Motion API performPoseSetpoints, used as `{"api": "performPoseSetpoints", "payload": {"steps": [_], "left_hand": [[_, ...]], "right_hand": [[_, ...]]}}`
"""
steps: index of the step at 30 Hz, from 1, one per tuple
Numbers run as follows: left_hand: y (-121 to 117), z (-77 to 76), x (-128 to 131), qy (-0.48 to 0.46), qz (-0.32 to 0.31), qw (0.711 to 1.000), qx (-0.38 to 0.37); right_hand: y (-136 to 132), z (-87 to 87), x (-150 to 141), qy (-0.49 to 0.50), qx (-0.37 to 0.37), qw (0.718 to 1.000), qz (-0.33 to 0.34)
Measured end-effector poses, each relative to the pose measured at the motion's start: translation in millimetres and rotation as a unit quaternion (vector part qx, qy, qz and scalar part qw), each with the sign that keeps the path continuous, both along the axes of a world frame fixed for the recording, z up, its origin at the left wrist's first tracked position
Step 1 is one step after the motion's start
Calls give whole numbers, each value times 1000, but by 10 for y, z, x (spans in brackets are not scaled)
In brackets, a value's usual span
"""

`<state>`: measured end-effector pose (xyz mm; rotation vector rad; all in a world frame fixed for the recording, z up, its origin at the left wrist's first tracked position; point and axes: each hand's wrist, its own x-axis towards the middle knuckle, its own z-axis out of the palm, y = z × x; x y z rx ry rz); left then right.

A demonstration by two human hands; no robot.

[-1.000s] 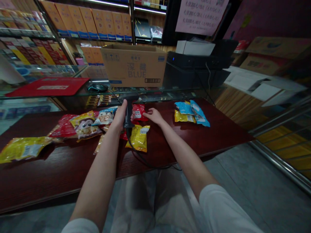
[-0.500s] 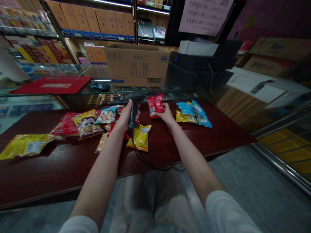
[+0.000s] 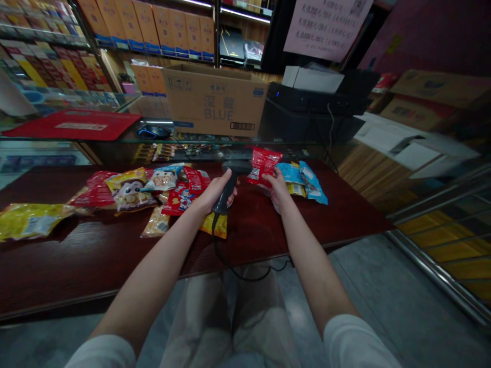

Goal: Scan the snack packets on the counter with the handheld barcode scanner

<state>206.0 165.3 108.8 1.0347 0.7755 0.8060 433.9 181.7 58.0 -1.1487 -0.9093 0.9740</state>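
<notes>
Two pale trouser legs [image 3: 199,322] sit just below the front edge of the dark red wooden worktop [image 3: 92,266], with white sleeves [image 3: 349,342] at the bottom of the view and bare arms reaching forward over the wood. From the scanner's butt a black cable [image 3: 233,268] loops down past the edge.

The left hand [image 3: 217,193] has its grip closed around the handle of a black handheld scanner [image 3: 226,189], with the head tilted up and to the right [image 3: 238,166]. The right hand [image 3: 278,188] has its grip clamped on the lower end of a red packet [image 3: 264,166], which stands up beside the scanner's head, close but apart.

Under the left hand lies a yellow packet [image 3: 217,225], partly covered by it. Further left, a loose spread of snack bags includes a monkey-print packet [image 3: 128,190] and a long yellow packet [image 3: 28,221]. Blue packets [image 3: 309,184] lie just beyond the right hand.

Past the worktop runs a glass counter [image 3: 238,139] carrying a mouse [image 3: 153,132], a red mat [image 3: 72,125], a cardboard carton marked BLUE [image 3: 213,99] and a black machine [image 3: 314,99]. Boxed goods [image 3: 153,28] line the shelves behind, beside a pink sign [image 3: 326,28].
</notes>
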Motion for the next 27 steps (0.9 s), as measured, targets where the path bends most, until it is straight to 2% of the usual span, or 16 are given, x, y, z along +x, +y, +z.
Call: {"api": "performPoseSetpoints", "payload": {"steps": [5, 15, 19, 23, 27], "left_hand": [[5, -10, 7, 13, 2, 1000, -7], [-62, 12, 45, 4, 4, 1000, -6], [-69, 75, -5, 9, -5, 1000, -5], [-22, 178, -159, 55, -45, 997, -33], [26, 192, -271, 82, -63, 991, -87]], "right_hand": [[27, -38, -28, -57, 7, 998, -17], [13, -35, -20, -24, 8, 1000, -5], [46, -44, -6, -52, 20, 998, -23], [54, 13, 78, -155, 50, 983, -88], [4, 101, 264, -278, 83, 933, -214]]}}
